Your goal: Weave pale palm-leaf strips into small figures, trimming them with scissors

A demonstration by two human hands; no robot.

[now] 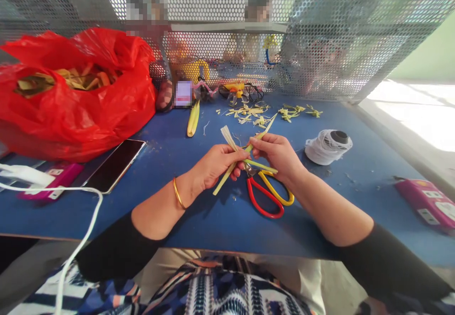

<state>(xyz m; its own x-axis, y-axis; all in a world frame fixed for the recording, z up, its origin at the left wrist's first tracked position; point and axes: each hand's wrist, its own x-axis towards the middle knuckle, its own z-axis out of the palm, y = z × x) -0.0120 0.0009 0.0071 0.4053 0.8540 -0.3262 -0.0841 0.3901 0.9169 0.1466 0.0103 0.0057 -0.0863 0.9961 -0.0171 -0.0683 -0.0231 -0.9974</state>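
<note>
Both of my hands meet over the blue table (213, 225), working on pale green leaf strips (223, 181) that cross one another. My left hand (222, 163) pinches the strips where they cross; their ends stick out on several sides. With thumb and fingers closed, my right hand (275, 151) grips a strip whose pointed tip rises above it. Scissors (265, 197) with one red and one yellow handle lie just below my hands, their blades partly hidden beneath them. To the right of my right hand stands a spool of white thread (325, 149).
A red plastic bag (117, 92) of dried leaves fills the left side. Near it lie a phone (115, 166), a purple power strip (62, 180) with a white cable, and a folded leaf bundle (193, 120). Leaf scraps (249, 112) lie before a perforated metal screen (220, 2); people sit beyond.
</note>
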